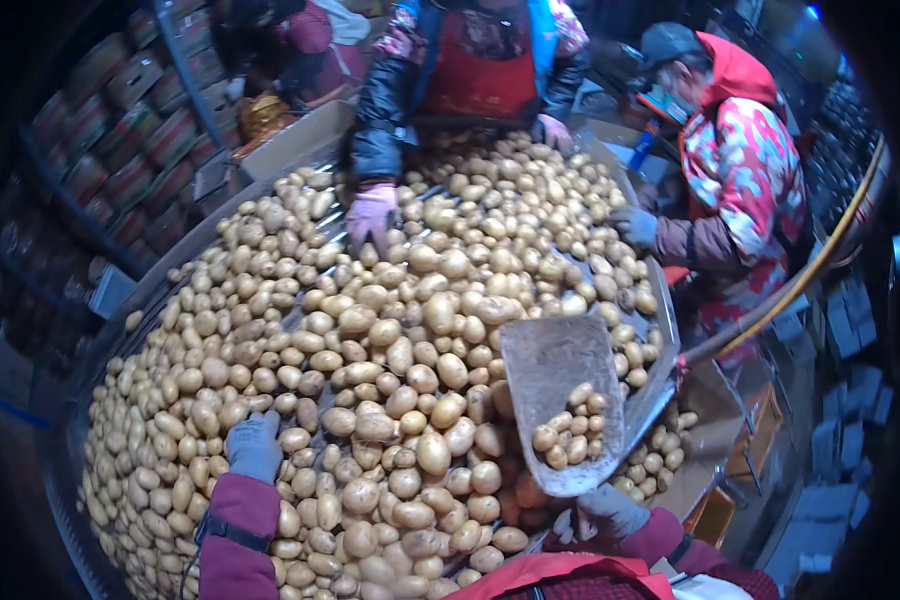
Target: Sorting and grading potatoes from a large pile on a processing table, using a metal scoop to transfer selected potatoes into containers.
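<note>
Potatoes (432, 452) cover a large sorting table in front of me. My left hand (255, 447), in a grey glove, rests among them at the near left, fingers reaching down and apart, with no potato seen in its grip. At the near right, a worn grey scoop (560, 350) with a flat far lip and a rounded near end is tilted over the pile. Several small potatoes (570, 430) lie inside it. My gloved right hand (612, 512) is closed at the scoop's near end; the rim partly hides its fingers.
Across the table, a person's pink-gloved hand (372, 212) touches potatoes. A co-worker in a patterned red jacket (745, 165) keeps a grey-gloved hand (634, 227) by the right rim. Stacked boxes (135, 150) stand at left; a cardboard carton (705, 430) sits beside the table at right.
</note>
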`<state>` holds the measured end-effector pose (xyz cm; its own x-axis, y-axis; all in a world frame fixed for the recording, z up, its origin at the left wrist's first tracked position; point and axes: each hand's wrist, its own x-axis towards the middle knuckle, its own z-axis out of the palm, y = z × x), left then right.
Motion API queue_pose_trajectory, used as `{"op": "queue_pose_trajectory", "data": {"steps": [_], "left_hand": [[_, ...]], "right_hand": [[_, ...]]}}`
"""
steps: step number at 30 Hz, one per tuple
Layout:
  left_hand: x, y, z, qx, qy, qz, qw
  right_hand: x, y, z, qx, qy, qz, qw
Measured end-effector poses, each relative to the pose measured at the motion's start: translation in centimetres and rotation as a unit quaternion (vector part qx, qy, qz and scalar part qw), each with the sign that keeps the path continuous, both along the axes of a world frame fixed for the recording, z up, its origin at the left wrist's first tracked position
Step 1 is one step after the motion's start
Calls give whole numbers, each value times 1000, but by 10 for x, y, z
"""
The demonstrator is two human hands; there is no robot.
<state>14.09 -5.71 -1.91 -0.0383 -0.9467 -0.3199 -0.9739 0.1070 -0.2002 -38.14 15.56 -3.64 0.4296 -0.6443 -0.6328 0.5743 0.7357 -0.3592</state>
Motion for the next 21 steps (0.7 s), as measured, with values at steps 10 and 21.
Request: {"op": "queue_pose_trajectory", "data": {"steps": [10,21], "left_hand": [[-23,-21,10,67,-71,54,994],[-27,-19,2,46,-60,84,994]], "right_hand": [[6,-12,38,-29,5,11,1000],[3,-12,28,-33,13,19,999]]}}
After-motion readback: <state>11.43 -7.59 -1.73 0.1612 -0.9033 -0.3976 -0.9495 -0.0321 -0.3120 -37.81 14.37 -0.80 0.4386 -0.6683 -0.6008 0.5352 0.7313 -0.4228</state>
